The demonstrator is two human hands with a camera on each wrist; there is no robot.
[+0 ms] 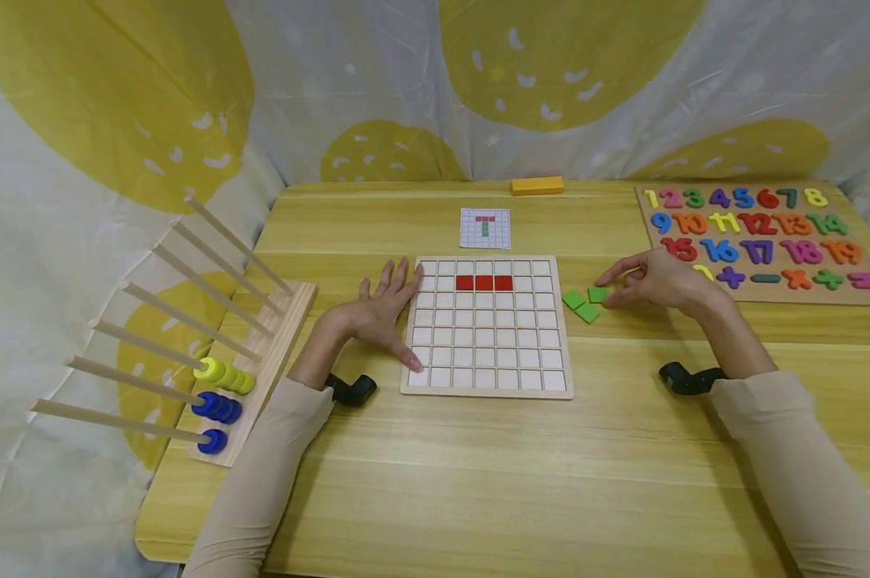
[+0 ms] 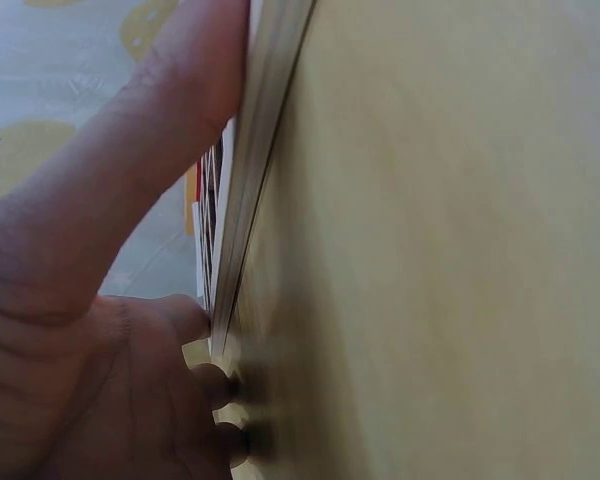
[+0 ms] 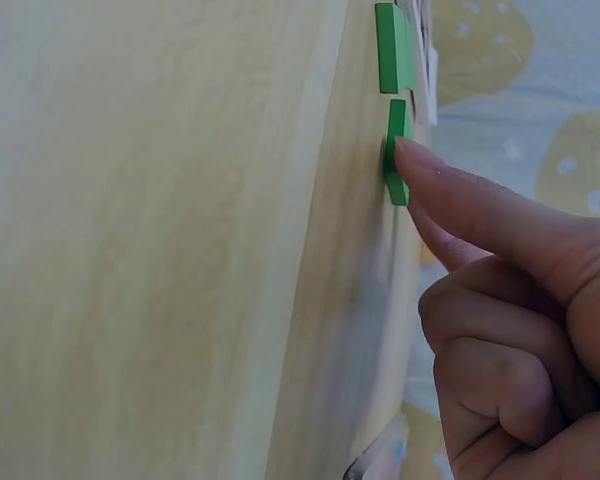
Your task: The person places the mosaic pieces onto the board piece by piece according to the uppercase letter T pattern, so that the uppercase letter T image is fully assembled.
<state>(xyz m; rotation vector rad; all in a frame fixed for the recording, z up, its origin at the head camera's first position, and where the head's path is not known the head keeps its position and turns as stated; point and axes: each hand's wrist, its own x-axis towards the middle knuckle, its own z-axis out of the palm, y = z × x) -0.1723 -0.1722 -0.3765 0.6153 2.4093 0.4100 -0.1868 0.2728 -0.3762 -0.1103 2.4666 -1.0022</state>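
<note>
A white wooden grid board (image 1: 484, 328) lies mid-table with three red tiles (image 1: 484, 282) side by side in its second row from the top. My left hand (image 1: 379, 315) rests spread at the board's left edge, thumb on the lower corner and index finger near the upper one; the left wrist view shows the thumb (image 2: 130, 150) against the frame. Right of the board, my right hand (image 1: 655, 281) pinches a green square tile (image 3: 396, 155) between thumb and index finger, its other fingers curled. Two more green tiles (image 1: 587, 312) lie beside it, close to the board.
Behind the board lies a pattern card (image 1: 485, 229) with a red and green T. An orange block (image 1: 537, 186) sits at the back edge. On the left stands a peg counter (image 1: 276, 353) with yellow and blue rings; a number board (image 1: 767, 293) is at the right.
</note>
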